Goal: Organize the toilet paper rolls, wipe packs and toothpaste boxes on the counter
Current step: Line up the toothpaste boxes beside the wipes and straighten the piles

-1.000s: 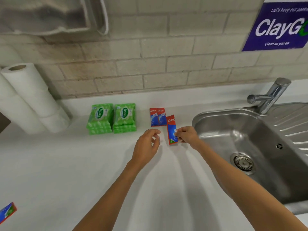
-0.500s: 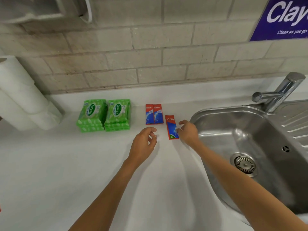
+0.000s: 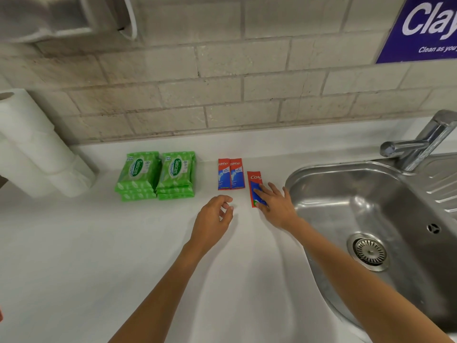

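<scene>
A red and blue toothpaste box (image 3: 254, 180) lies flat on the white bench (image 3: 74, 243) just right of the frame's centre. Its long side runs up the picture, and it sits slightly lower than the pair of toothpaste boxes (image 3: 230, 174) that lie side by side just to its left. The right hand (image 3: 274, 205) rests on its lower half with straight, spread fingers pressed flat, pinching nothing. The left hand (image 3: 214, 219) is below the pair and apart from every box, its fingers loosely curled and holding nothing. Further left stand two stacks of green wipe packs (image 3: 155, 174), touching each other. Toilet paper rolls (image 3: 37, 149) are stacked at the left edge against the tiled wall. A steel sink (image 3: 346, 194) fills the right of the frame, its rim just beside the right hand.
</scene>
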`<state>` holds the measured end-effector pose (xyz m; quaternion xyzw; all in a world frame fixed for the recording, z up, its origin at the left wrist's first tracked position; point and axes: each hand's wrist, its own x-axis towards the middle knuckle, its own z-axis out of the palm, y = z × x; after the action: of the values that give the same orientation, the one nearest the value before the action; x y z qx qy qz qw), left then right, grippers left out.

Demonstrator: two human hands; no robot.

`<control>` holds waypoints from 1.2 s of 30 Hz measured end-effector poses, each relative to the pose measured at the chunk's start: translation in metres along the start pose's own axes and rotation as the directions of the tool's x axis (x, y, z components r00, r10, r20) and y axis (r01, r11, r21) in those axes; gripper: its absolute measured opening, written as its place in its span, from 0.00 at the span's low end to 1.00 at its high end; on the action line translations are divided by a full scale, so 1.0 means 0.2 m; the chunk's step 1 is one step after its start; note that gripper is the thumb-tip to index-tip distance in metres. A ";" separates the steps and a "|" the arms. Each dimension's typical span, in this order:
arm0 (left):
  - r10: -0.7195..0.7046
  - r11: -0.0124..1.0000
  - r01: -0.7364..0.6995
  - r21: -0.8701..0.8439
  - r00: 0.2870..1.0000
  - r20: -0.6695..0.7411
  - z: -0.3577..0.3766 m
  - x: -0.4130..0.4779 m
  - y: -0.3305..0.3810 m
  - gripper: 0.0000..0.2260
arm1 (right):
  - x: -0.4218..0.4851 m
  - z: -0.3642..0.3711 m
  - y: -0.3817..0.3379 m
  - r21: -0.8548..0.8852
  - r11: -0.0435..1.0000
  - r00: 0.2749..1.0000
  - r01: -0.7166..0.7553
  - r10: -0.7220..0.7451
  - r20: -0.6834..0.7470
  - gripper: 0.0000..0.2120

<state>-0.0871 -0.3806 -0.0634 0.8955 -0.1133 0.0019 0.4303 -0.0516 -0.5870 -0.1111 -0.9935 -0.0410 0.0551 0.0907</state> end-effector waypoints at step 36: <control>-0.056 0.998 0.057 0.026 0.998 -0.030 0.00 0.21 -0.04 0.13 | 0.39 -0.01 -0.03 0.191 0.982 1.000 -0.005 0.010 -0.025 0.23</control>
<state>-0.0437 -0.3839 -0.0656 0.9039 -0.0818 0.0044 0.4199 0.0250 -0.5751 -0.1151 -0.9810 -0.0308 0.0462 0.1860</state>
